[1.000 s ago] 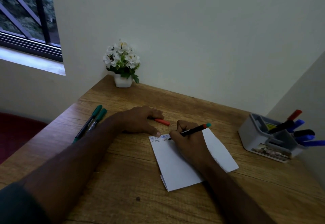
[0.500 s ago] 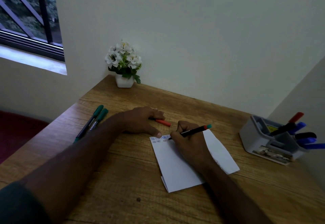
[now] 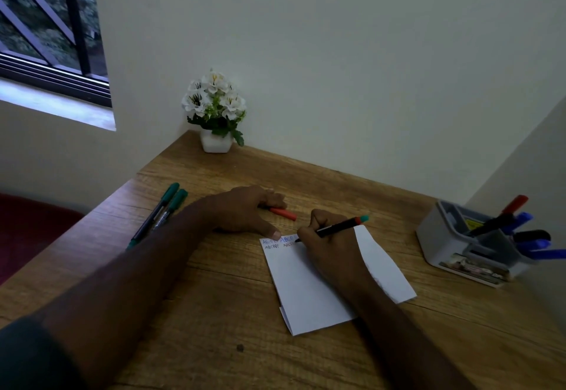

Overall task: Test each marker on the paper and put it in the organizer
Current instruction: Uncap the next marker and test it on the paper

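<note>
A folded white paper [image 3: 309, 291] lies on the wooden desk [image 3: 214, 313], with small blue and dark lettering along its top edge. My right hand [image 3: 329, 248] grips a black marker [image 3: 337, 228] with a red band and teal end, its tip on the paper's top edge. My left hand [image 3: 242, 209] rests flat on the desk, thumb pressing the paper's top left corner. A red cap [image 3: 283, 213] lies under my left fingers. Two teal-capped markers [image 3: 164, 209] lie at the desk's left. The grey organizer [image 3: 453, 244] at the right holds several markers.
A white pot of white flowers [image 3: 216, 114] stands in the far corner against the wall. A side wall rises just right of the organizer. A window is at the upper left, and the desk's left edge drops to a dark red seat [image 3: 27, 224].
Almost nothing differs. My right hand keeps the marker tip at the same spot on the paper's top edge, and my left hand stays put.
</note>
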{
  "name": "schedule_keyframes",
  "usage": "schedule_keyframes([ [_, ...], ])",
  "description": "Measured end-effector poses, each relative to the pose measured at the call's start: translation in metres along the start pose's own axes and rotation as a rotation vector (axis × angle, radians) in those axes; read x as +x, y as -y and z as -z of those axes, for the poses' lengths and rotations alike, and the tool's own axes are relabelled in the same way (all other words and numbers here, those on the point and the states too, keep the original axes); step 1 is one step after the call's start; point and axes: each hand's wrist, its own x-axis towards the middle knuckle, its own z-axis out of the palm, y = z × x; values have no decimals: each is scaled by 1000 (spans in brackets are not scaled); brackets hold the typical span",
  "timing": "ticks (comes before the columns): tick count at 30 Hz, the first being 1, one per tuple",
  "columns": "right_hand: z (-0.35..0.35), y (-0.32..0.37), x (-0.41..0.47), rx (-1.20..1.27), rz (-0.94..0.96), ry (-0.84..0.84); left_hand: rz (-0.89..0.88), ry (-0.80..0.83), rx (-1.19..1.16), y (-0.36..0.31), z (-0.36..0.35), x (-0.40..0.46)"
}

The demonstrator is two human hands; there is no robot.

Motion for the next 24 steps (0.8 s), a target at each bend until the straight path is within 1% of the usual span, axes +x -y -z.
schedule_keyframes([
  [8,0,-2,1,20,-14,-5,16,2,-8,5,-1,1],
  [10,2,-3,0,77,-34,-11,17,-10,11,3,-1,1],
  [13,10,-3,2,205,-91,-29,-8,-136,27,-1,-5,2],
  [15,14,-1,3,265,-44,-40,-42,-222,58,-2,-8,4],
  [18,22,4,2,233,52,-52,-58,-315,101,-4,-8,6],
  [20,27,4,1,238,76,-47,-100,-387,35,-6,-8,4],
  [24,35,-5,7,405,89,-105,-198,-508,-258,-13,-6,-1],
])
